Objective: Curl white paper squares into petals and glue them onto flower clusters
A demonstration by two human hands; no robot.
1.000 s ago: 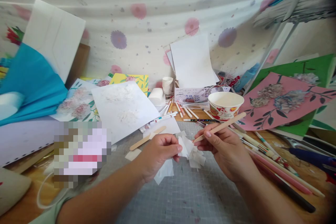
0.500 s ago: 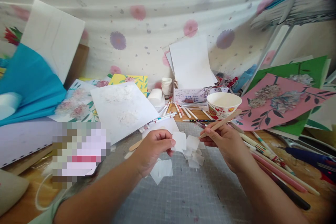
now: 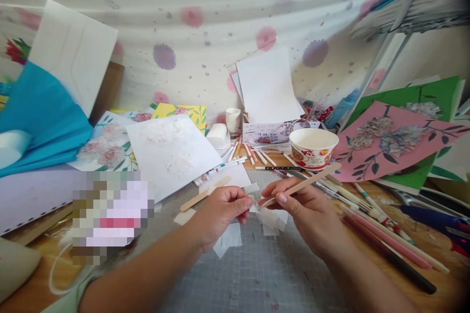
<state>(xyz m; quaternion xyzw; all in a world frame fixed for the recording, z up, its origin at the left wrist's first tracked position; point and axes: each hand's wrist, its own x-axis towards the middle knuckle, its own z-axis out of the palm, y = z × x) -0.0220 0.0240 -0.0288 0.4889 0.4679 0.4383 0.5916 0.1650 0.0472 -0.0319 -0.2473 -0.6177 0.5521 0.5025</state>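
My left hand (image 3: 228, 211) is closed in a pinch over the middle of the mat. At its fingertips a white paper square shows only as a sliver, mostly hidden. My right hand (image 3: 299, 205) is closed around a flat wooden craft stick (image 3: 306, 183), tilted with its lower end toward the left fingertips. Below and between the hands, thin white paper squares (image 3: 272, 225) lie in a loose pile. More squares (image 3: 228, 240) lie under my left wrist. A second craft stick (image 3: 194, 199) rests on the mat behind my left hand.
The grey cutting mat (image 3: 257, 274) covers the work area. A paper bowl (image 3: 313, 146) stands behind my right hand. Markers (image 3: 389, 244) and a blue glue gun (image 3: 433, 222) lie right. A white sheet with pale petals (image 3: 174, 149) and a pink flower picture (image 3: 392, 146) flank the mat.
My right hand has moved left and close to my left hand, and the craft stick's lower end came with it. The paper square at my left fingertips has turned mostly out of sight.
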